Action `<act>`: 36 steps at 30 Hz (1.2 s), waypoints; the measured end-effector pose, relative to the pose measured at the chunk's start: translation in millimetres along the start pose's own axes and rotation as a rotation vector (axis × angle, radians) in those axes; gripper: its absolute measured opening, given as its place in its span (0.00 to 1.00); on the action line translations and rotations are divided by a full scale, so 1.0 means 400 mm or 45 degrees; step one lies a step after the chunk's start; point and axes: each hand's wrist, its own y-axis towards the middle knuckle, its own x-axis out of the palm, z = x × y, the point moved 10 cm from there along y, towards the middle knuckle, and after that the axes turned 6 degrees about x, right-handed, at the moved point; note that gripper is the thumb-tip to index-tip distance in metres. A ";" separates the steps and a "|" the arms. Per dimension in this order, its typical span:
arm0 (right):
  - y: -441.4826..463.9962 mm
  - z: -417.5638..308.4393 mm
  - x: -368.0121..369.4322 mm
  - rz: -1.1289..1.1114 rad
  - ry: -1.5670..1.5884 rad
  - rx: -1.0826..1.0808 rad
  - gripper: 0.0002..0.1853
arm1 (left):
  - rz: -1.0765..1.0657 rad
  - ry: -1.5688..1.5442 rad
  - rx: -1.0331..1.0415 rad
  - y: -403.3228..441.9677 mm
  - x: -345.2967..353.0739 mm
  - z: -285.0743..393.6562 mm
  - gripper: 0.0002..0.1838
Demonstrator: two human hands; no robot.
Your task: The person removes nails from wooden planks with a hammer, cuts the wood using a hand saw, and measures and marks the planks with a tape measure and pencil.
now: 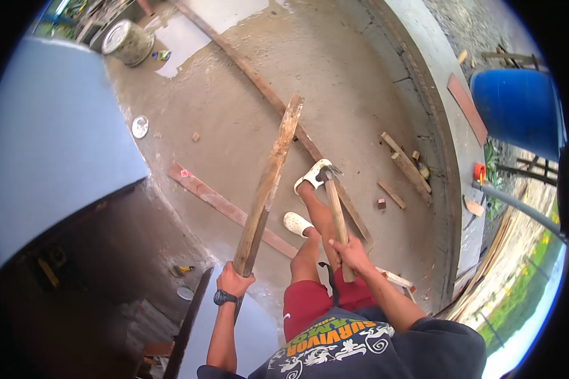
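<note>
My left hand point(234, 282), with a dark watch on the wrist, is closed around the lower part of a rough wooden plank point(267, 183). The plank slants up and away, its far end over a long timber beam point(253, 74) on the floor; whether they touch I cannot tell. My right hand point(353, 254) grips a claw hammer point(336, 211) by its wooden handle, low down. The hammer's metal head is at the far end, in front of one white clog point(308, 177). The other clog point(296, 224) stands on the concrete floor nearby.
A reddish board point(218, 202) lies on the floor at left. Several wood offcuts point(411, 170) lie at right, before a low curved concrete ledge point(449, 95). A blue drum point(517, 110) stands beyond it. A stained bucket point(128, 43) is at the back left, near a pale blue wall point(57, 139).
</note>
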 end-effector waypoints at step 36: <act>0.791 -0.416 -0.309 0.397 0.281 -0.119 0.26 | -0.211 0.968 0.217 0.623 -0.421 0.247 0.39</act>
